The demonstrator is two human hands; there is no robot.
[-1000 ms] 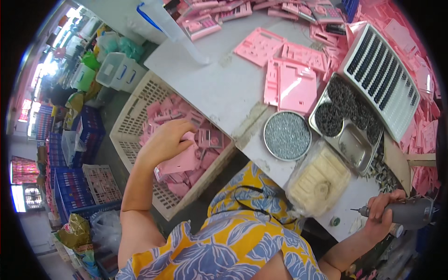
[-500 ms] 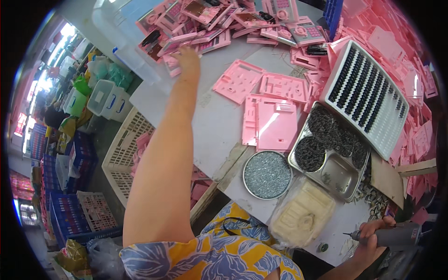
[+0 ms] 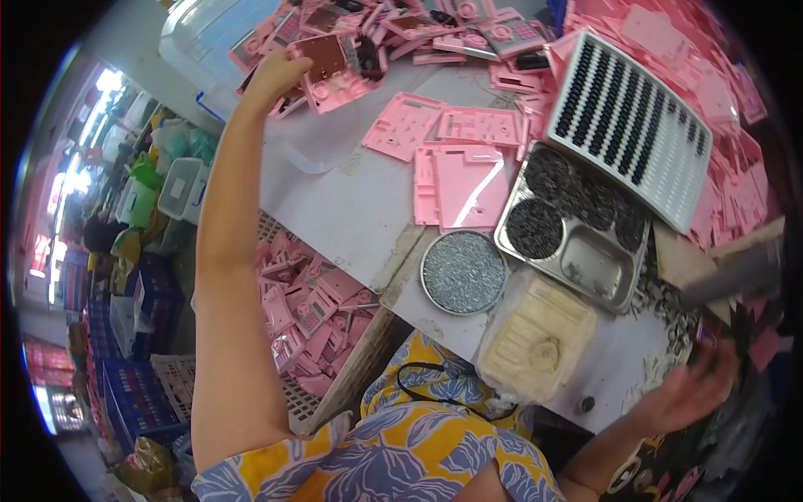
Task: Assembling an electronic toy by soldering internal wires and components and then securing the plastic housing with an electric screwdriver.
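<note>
My left hand (image 3: 280,75) reaches to the far left side of the table. Its fingers are closed on the edge of a pink plastic casing (image 3: 339,90), which has a brown circuit board and black wires in it. Behind lies a heap of pink calculator-like units (image 3: 485,38) with grey keypads. At the lower right, my right hand (image 3: 703,381) is blurred, its fingers apart and holding nothing. Just beyond it, a grey electric screwdriver (image 3: 732,280) is smeared by motion, apart from the hand.
Pink panels (image 3: 460,184) lie mid-table near a round tin of small silvery parts (image 3: 464,272). A metal tray (image 3: 606,259) holds dark screws. A white rack (image 3: 669,197) of black pieces leans on pink shells. A bagged cream block (image 3: 539,339) and a crate of pink units (image 3: 314,314) are close.
My left hand has moved left and taken hold of the pink casing, tilting it up from the heap. My right hand has let go of the screwdriver, which now stands higher.
</note>
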